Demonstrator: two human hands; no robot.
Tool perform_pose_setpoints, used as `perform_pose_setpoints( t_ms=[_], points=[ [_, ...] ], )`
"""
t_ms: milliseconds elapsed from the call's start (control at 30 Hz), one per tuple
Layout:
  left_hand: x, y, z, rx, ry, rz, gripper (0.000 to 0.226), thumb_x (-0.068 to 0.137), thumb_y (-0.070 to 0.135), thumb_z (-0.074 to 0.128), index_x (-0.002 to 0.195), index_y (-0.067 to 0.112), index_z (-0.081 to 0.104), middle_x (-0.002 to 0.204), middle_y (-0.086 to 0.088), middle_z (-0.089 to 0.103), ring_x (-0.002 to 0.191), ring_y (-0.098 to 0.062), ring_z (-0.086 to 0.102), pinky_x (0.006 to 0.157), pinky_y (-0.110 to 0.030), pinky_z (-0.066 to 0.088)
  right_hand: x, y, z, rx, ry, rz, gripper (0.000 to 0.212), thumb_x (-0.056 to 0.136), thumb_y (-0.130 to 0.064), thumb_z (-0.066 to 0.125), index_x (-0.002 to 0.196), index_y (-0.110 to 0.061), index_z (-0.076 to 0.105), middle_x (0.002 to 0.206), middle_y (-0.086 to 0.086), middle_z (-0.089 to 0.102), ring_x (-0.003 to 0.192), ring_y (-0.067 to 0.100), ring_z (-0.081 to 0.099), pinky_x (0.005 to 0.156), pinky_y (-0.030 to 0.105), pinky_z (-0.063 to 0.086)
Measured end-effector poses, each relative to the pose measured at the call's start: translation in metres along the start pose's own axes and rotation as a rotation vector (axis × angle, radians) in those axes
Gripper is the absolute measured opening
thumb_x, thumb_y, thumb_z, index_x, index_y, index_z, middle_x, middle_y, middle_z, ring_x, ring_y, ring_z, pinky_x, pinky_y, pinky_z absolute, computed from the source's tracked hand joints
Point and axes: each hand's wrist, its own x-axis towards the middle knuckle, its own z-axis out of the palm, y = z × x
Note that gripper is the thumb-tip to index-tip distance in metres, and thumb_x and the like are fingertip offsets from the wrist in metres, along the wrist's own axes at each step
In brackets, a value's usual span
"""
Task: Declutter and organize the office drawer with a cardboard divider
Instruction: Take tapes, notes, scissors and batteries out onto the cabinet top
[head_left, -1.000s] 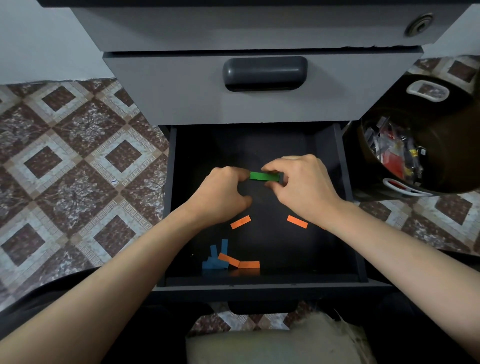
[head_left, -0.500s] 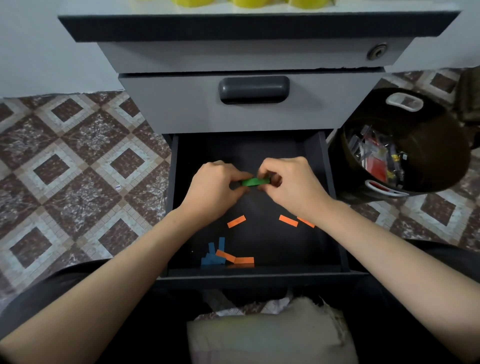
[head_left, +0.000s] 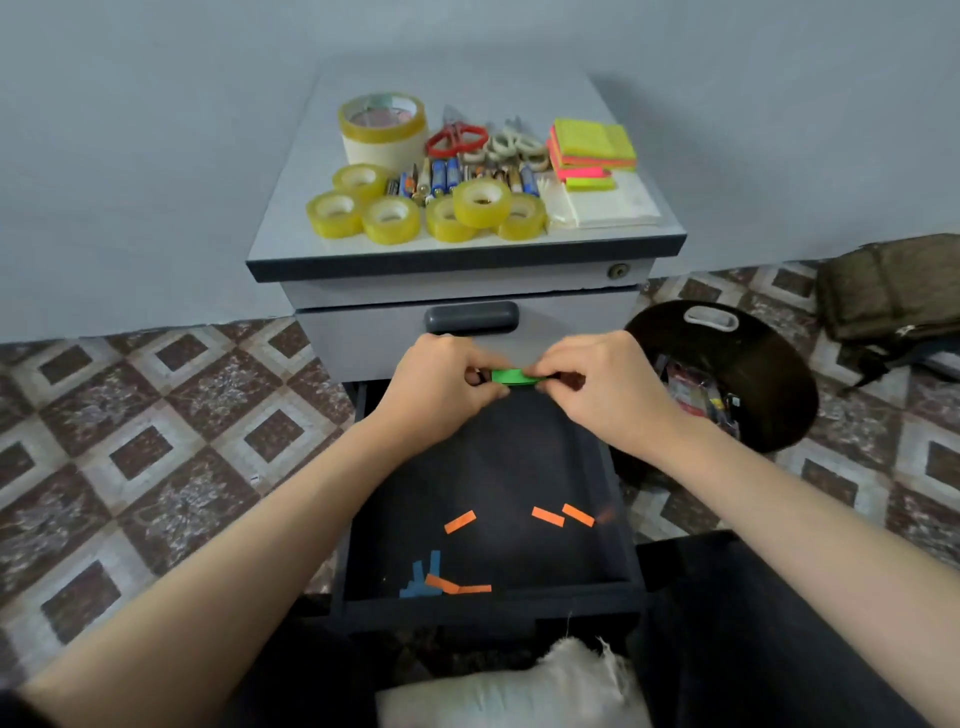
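Note:
The bottom drawer (head_left: 597, 467) of a grey cabinet stands pulled out, dark inside. Both hands hold a small stack of green paper tabs (head_left: 511, 376) above its back edge: my left hand (head_left: 441, 395) pinches the left end, my right hand (head_left: 602, 389) pinches the right end. Loose orange tabs (head_left: 460, 521) lie on the drawer floor, more orange tabs (head_left: 548, 516) to the right, and blue tabs (head_left: 422, 579) sit at the front left corner. No cardboard divider is visible.
The cabinet top (head_left: 291, 228) carries yellow tape rolls (head_left: 389, 218), a large tape roll (head_left: 383, 127), scissors (head_left: 457, 139), batteries (head_left: 447, 179) and sticky notes (head_left: 592, 148). A dark bin (head_left: 769, 384) with scraps stands right of the drawer, a bag (head_left: 893, 286) beyond. A white cloth (head_left: 509, 696) lies below.
Both hands have lifted the green tabs up from inside the drawer to its back edge. The view tilted upward, bringing the cabinet top into sight.

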Motion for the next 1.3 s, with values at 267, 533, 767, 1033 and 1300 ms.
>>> perform_pose_setpoints(
  t_ms=[267, 533, 767, 1033, 1300],
  points=[
    [0.019, 0.043, -0.027, -0.083, 0.064, 0.054, 0.029, 0.081, 0.021, 0.072, 0.110, 0.020, 0.070, 0.092, 0.005, 0.062, 0.085, -0.011, 0.058, 0.081, -0.024, 0.047, 0.011, -0.005, -0.057, 0.007, 0.099, 0.012, 0.015, 0.071, -0.001, 0.076, 0.085, -0.006, 0.077, 0.077, 0.004, 0.072, 0.057, -0.010, 0.041, 0.060, 0.001, 0.033],
    [0.035, 0.026, -0.030, 0.150, 0.082, 0.028, 0.045, 0.089, 0.033, 0.061, 0.132, 0.022, 0.053, 0.144, 0.007, 0.040, 0.134, -0.010, 0.032, 0.107, -0.021, 0.025, 0.050, 0.025, -0.101, 0.005, 0.171, 0.211, 0.013, 0.077, -0.005, 0.074, 0.090, -0.007, 0.077, 0.087, 0.007, 0.074, 0.055, -0.008, 0.047, 0.062, 0.000, 0.033],
    [0.046, 0.017, -0.036, 0.319, -0.029, -0.029, 0.049, 0.093, 0.034, 0.053, 0.139, 0.025, 0.042, 0.155, 0.002, 0.022, 0.142, -0.015, 0.020, 0.111, -0.028, 0.024, 0.095, 0.050, -0.102, -0.057, 0.169, 0.315, 0.014, 0.080, -0.013, 0.072, 0.093, -0.010, 0.076, 0.072, -0.012, 0.070, 0.061, -0.006, 0.052, 0.066, 0.003, 0.031],
    [0.050, 0.006, -0.036, 0.356, -0.011, -0.017, 0.042, 0.093, 0.033, 0.051, 0.133, 0.022, 0.048, 0.156, 0.005, 0.021, 0.142, -0.012, 0.020, 0.110, -0.024, 0.025, 0.121, 0.074, -0.085, -0.163, 0.061, 0.350, 0.015, 0.083, -0.014, 0.066, 0.095, -0.017, 0.076, 0.104, 0.001, 0.072, 0.102, 0.021, 0.060, 0.085, 0.029, 0.044],
    [0.052, 0.009, -0.032, 0.400, 0.022, 0.014, 0.042, 0.091, 0.038, 0.051, 0.129, 0.020, 0.049, 0.154, 0.000, 0.027, 0.140, -0.016, 0.024, 0.106, -0.028, 0.032, 0.128, 0.078, -0.081, -0.231, 0.012, 0.346, 0.019, 0.087, -0.012, 0.061, 0.099, -0.018, 0.074, 0.107, 0.001, 0.070, 0.108, 0.022, 0.056, 0.086, 0.030, 0.043]
  ],
)
